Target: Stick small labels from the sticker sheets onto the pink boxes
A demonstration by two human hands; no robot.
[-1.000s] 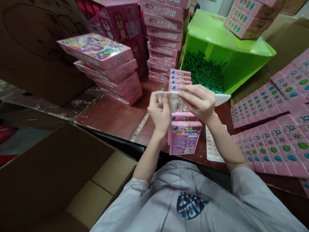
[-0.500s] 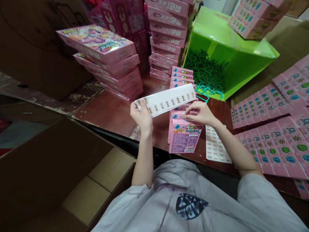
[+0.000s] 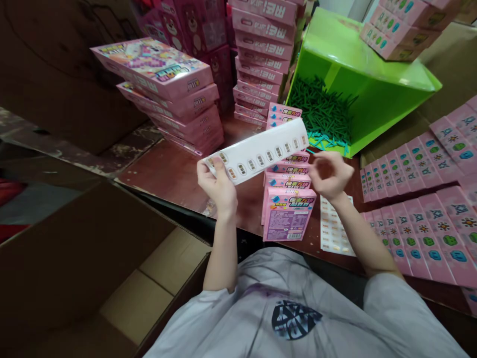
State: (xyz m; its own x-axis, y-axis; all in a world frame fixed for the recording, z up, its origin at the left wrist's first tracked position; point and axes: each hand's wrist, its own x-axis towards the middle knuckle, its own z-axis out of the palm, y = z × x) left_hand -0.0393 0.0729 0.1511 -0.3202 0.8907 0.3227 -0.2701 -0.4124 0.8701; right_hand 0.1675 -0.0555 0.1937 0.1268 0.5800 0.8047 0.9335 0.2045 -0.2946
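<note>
My left hand (image 3: 219, 186) is closed on one end of a white sticker sheet (image 3: 266, 144), thumb on top. A row of small oval labels runs along its lower edge. To its right, my right hand (image 3: 331, 174) is curled with thumb and fingers together in a ring; whether something small is between the fingertips cannot be made out. Beside that hand stands a row of small pink boxes, the nearest a pink and purple box (image 3: 288, 216) with its printed back toward me. Under my right forearm a second sticker sheet (image 3: 331, 226) lies on the table.
A green bin (image 3: 387, 104) holding dark green sticks (image 3: 324, 109) stands behind the row. Stacks of pink boxes (image 3: 186, 99) rise at the back left. More pink boxes (image 3: 428, 228) fill the right side. An open cardboard carton (image 3: 93, 248) is at lower left.
My right hand has moved off the front small box, to the right and slightly up, its fingers curling. The sticker sheet stays in my left hand, tilted slightly more.
</note>
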